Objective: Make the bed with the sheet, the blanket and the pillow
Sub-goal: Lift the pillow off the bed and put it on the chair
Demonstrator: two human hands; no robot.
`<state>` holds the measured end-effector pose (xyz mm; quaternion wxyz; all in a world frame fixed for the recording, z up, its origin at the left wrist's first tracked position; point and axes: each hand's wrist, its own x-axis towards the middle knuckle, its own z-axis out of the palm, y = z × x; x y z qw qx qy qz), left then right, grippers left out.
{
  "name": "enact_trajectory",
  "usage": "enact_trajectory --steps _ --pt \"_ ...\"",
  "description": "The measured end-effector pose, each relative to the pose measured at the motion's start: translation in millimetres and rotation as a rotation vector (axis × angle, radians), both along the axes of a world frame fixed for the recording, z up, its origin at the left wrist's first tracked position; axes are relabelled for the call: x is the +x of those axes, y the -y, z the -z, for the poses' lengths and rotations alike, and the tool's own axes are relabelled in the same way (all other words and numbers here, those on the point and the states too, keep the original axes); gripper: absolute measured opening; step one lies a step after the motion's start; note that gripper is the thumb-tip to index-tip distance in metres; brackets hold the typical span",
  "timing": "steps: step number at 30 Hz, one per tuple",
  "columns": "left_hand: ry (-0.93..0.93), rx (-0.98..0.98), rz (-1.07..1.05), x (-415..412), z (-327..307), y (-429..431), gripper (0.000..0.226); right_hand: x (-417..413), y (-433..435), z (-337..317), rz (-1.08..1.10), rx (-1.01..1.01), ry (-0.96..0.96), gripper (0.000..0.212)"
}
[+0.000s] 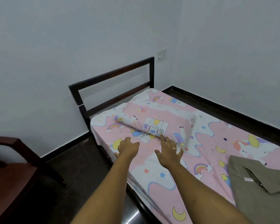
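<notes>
Reaching over the pink unicorn-print fabric sheet [153, 177], the left hand [128, 147] and right hand [169, 153] spread open, holding nothing, right fingertips [163, 138] at the near edge of the matching rectangular pillow [153, 120].

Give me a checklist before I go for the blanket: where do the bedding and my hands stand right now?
1. Is the sheet spread over the mattress? Ok, it covers all of the mattress that shows.
2. Is the pillow at the head end? Ok, it lies by the headboard.
3. Is the left hand free? Ok, it is open over the sheet and holds nothing.
4. Is the right hand free? Ok, it is open, with its fingertips at the pillow's near edge.
5. Is the blanket spread? Not ok, it lies folded on the sheet.
6. Is the sheet tucked at the foot end? Cannot tell, that end is out of view.
</notes>
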<state>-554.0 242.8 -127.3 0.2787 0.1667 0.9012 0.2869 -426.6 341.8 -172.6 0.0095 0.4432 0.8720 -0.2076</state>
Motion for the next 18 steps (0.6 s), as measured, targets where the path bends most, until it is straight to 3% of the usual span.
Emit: enact_trajectory --steps 7,15,18 --pt "0.337 0.150 -0.074 -77.3 44.0 -52.8 0.054 -64.2 -46.6 42.8 0.250 -0.245 -0.045 0.071" --pt "0.489 0.149 -0.089 -162.6 99.2 -137.8 0.045 -146.9 -122.9 100.2 0.707 -0.591 -0.309 0.075" --pt "0.570 0.135 -0.199 -197.3 125.0 -163.9 0.046 -175.9 -152.9 115.8 0.878 -0.659 -0.385 0.072"
